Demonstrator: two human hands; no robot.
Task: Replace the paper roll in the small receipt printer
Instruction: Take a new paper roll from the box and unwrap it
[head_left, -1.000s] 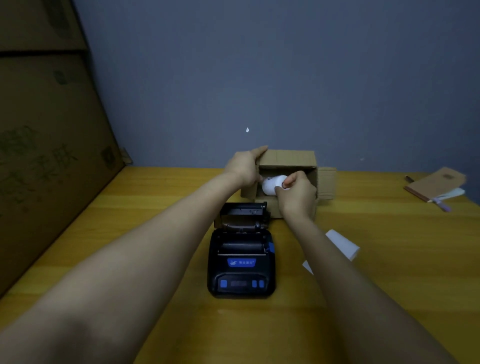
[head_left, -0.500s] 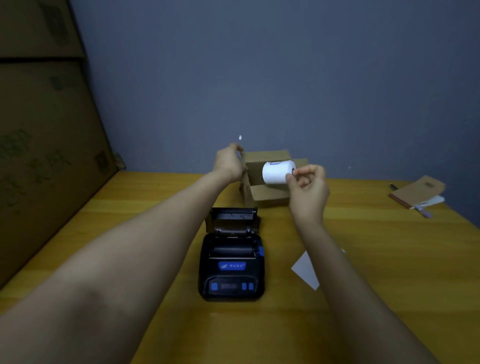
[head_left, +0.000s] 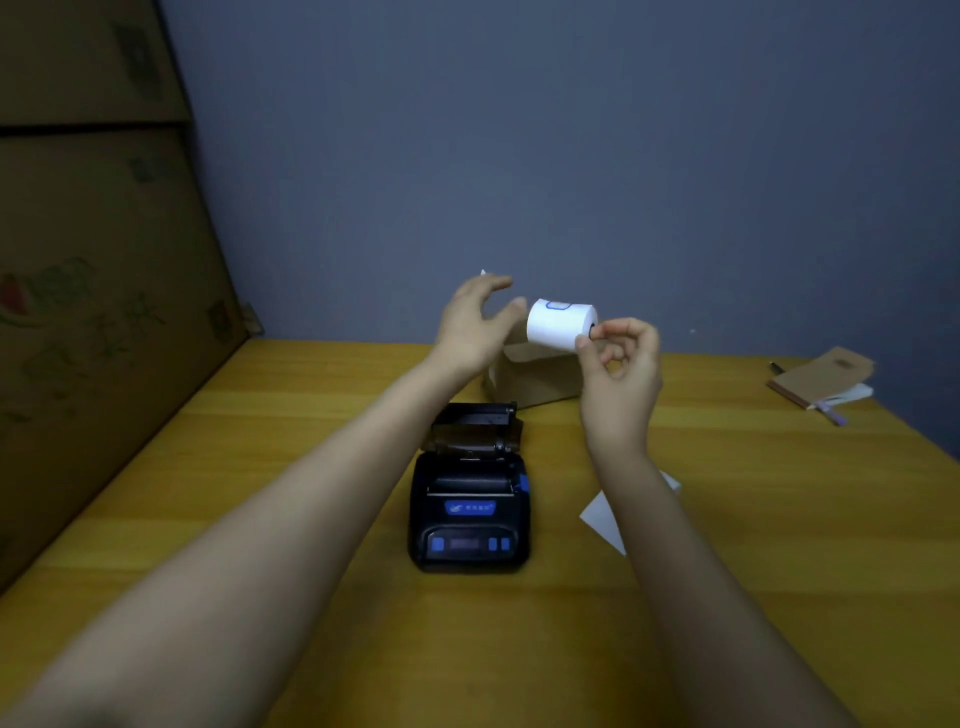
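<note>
Paper roll (head_left: 558, 326): now lifted clear of cardboard box (head_left: 535, 379), right hand (head_left: 621, 364) pinching its end. Left hand (head_left: 470, 325) is spreading open beside it. Printer (head_left: 470, 499) is sitting lid-up, awaiting loading.

A: Roll colour?
B: Paper roll (head_left: 558, 326), betw. the hands: white w/ blue outline mark on top, dark core.
A: Printer?
B: Receipt printer (head_left: 470, 512), below both hands: black, blue label strip & blue buttons.
A: Other?
B: Table (head_left: 779, 545) yellow-brown woodgrain; box (head_left: 535, 379) behind hands plain brown.
</note>
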